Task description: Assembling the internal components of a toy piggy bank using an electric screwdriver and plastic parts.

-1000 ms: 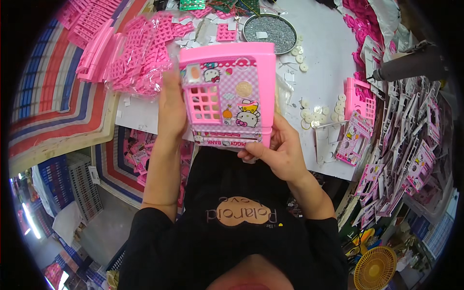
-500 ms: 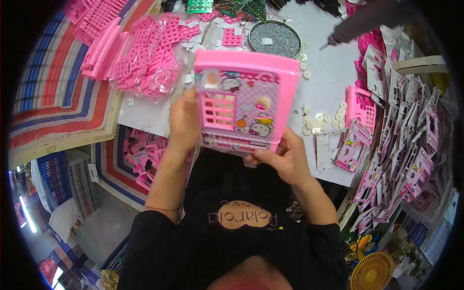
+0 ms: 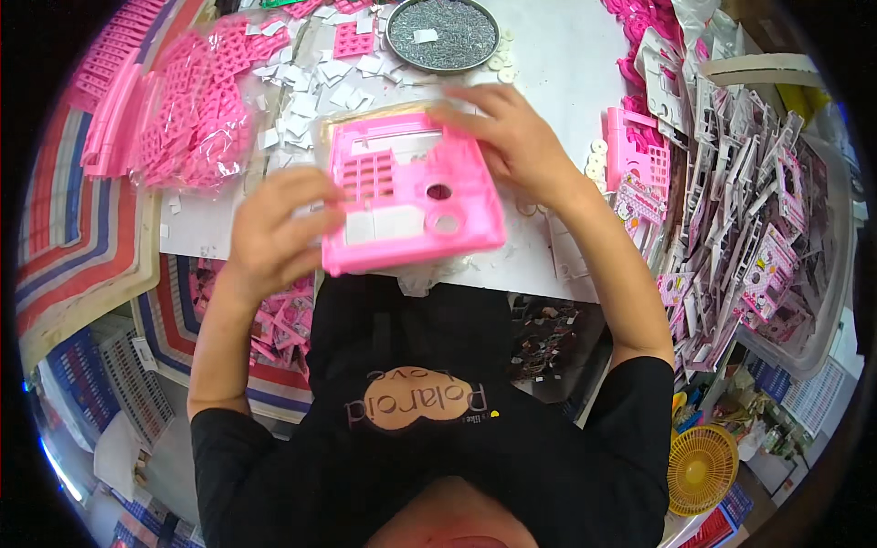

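The pink plastic panel [image 3: 411, 194] sits at picture centre, held flat above the near edge of the white table [image 3: 557, 64], its inner side up, showing a grid of openings, two round holes and white square pads. The left hand [image 3: 274, 233] is clamped on the panel's edge at 9 o'clock, fingers curled over the top. The right hand [image 3: 512, 137] grips the corner at 1 o'clock, fingers spread across the rim. At 12 o'clock from the panel stands a round metal dish [image 3: 443, 32] of small grey pieces, with white paper squares [image 3: 311, 91] scattered beside it. At 10 o'clock lies a clear bag of pink grid parts [image 3: 196, 110]. At 3 o'clock, a bin of printed pink and white parts [image 3: 758, 228] crowds the table's edge.
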A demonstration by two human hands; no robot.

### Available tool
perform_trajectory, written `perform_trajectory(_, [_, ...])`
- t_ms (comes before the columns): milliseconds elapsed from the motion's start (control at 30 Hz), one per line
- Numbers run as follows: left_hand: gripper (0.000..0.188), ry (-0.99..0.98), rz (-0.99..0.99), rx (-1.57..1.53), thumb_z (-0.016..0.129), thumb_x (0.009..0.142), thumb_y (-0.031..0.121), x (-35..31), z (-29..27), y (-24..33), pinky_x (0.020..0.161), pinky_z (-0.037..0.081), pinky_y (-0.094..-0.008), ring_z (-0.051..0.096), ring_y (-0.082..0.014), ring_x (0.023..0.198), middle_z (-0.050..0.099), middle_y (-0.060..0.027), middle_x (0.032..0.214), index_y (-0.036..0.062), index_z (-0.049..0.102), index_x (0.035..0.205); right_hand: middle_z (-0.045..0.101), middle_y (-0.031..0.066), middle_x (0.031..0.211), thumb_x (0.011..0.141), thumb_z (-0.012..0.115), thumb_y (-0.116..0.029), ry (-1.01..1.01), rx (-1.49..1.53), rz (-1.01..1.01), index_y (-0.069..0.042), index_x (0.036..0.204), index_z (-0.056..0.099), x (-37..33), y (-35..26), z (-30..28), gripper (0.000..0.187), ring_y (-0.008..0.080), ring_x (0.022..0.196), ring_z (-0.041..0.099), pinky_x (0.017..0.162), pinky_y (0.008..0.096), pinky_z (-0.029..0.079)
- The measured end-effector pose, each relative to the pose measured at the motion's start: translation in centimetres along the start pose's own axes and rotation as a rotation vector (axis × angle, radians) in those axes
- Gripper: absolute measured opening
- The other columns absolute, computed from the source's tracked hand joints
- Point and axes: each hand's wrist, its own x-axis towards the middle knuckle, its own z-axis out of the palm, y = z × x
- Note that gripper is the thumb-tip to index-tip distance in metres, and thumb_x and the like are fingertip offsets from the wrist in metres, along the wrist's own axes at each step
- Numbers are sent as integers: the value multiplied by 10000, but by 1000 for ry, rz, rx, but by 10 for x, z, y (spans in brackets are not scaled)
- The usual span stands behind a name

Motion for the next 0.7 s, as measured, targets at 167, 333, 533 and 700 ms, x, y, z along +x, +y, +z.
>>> perform_trajectory(167, [345, -229, -166, -37, 767, 660, 81, -38, 21, 21, 923, 521, -468, 610, -384, 1126, 637, -146, 1218, 77, 666, 990, 488, 210, 1472, 847, 704, -465, -133, -146, -6, -135, 1457, 514, -8, -20, 10, 719, 451, 1361, 403, 1122, 476, 398])
perform_trajectory(333, [379, -195, -223, -68, 773, 645, 92, -39, 25, 23, 944, 512, -480, 601, -395, 1134, 615, -154, 1244, 67, 652, 1003, 517, 203, 1432, 841, 718, -526, -124, -52, -87, -127, 1464, 496, 11, -10, 16, 772, 472, 1329, 442, 1105, 504, 412])
perform_trajectory(533, [379, -157, -231, -166, 749, 649, 56, -42, 31, 20, 944, 513, -487, 601, -407, 1156, 616, -162, 1217, 60, 629, 1008, 506, 186, 1445, 842, 725, -493, -198, -153, 4, -106, 1457, 487, 0, -25, 4, 765, 467, 1327, 439, 1098, 510, 420])
perform_trajectory(700, [325, -85, -217, -124, 711, 665, 49, -37, 29, 1, 968, 492, -516, 595, -422, 1178, 628, -165, 1210, 67, 642, 983, 468, 198, 1476, 845, 730, -474, -164, -161, 82, -99, 1454, 481, 6, -22, 10, 757, 475, 1341, 411, 1084, 512, 435])
